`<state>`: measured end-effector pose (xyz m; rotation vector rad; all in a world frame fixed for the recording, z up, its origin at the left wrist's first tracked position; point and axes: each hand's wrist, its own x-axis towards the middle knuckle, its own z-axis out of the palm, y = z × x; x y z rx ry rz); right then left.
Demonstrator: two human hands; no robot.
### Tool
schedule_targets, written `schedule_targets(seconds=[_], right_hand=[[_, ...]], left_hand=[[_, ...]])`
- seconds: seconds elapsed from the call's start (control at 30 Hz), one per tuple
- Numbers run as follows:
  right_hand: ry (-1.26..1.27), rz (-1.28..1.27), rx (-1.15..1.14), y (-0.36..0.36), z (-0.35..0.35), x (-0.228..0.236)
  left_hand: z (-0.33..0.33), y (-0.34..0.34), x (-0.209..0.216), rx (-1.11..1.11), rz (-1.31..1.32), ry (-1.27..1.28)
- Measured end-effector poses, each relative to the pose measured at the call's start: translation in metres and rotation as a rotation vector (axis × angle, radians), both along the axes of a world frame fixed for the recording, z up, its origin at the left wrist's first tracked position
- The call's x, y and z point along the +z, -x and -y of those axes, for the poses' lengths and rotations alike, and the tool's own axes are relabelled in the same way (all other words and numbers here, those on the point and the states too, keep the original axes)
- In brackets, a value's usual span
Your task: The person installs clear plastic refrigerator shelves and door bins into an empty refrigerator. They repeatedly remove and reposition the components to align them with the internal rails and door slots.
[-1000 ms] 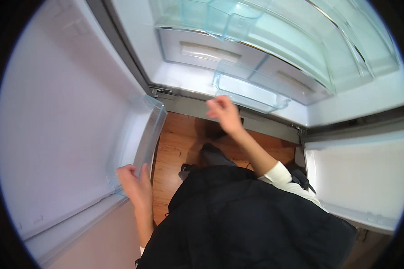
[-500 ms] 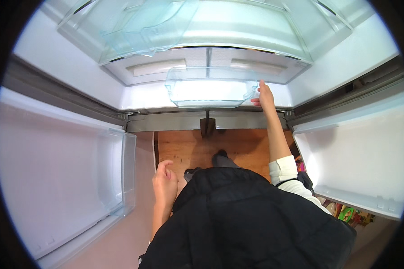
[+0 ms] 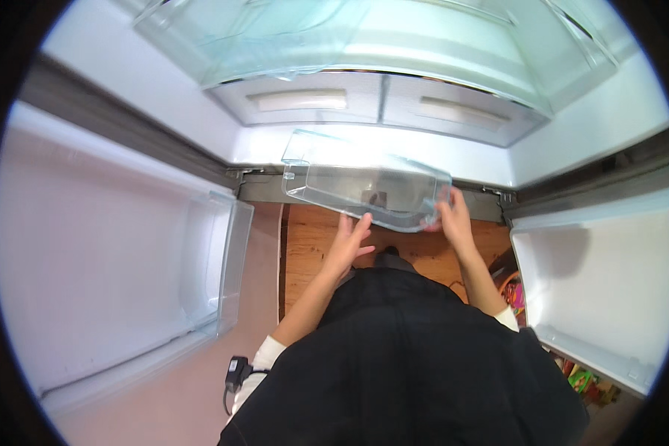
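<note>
A clear plastic fridge door bin (image 3: 372, 182) is tilted in front of the fridge's lower edge, its right end nearer to me. My right hand (image 3: 450, 215) grips that right end, fingers wrapped round its wall. My left hand (image 3: 351, 241) is at the bin's near edge, fingers apart; whether they touch it I cannot tell. Through the bin's clear floor the fridge's dark front edge shows. Behind it are two drawers with pale handles (image 3: 297, 99) under a glass shelf (image 3: 453, 44).
Both fridge doors stand open, the left door (image 3: 104, 245) with a clear bin (image 3: 234, 264) fitted, the right door (image 3: 602, 275) beside my right arm. Another clear bin (image 3: 275, 44) lies on the shelf. Wooden floor (image 3: 308, 249) shows below. Colourful packages (image 3: 583, 379) lie under the right door.
My right hand has drawn the bin off the fridge's bottom ledge toward me, tilting it. My left hand has come up and across to its near edge.
</note>
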<state>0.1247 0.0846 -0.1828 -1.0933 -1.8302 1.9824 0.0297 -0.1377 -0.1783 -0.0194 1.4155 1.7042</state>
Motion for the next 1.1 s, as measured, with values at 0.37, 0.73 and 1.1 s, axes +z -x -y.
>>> schedule_targets(seconds=[0.37, 0.73, 1.1], right_hand=[[0.308, -0.035, 0.369, -0.034, 0.045, 0.04], [0.199, -0.355, 0.685, 0.05, 0.073, 0.087], [0.238, -0.374, 0.569, 0.099, 0.057, 0.095]], left_hand=[[0.067, 0.057, 0.043, 0.08, -0.232, 0.054], [0.106, 0.075, 0.118, -0.152, -0.373, 0.274], [0.132, 0.094, 0.151, -0.384, -0.462, 0.432]])
